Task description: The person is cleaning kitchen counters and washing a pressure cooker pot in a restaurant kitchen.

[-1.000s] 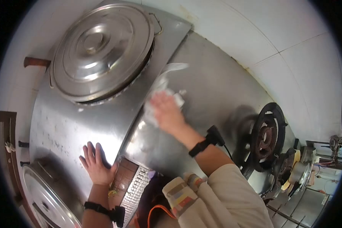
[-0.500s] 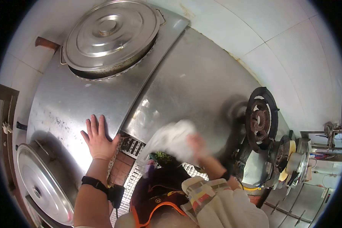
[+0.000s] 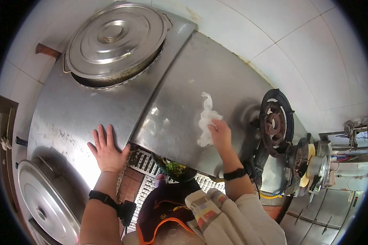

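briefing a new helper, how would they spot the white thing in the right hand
On the steel counter, find the stretch left of the round burner. There, the right hand grips a crumpled white wad. Its limp, ragged shape sets it apart from the rigid metal.

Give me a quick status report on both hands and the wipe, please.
Right hand gripping white wipe on steel countertop. Left hand open, palm-down on countertop. Black burner ring right of wipe, apart from it.
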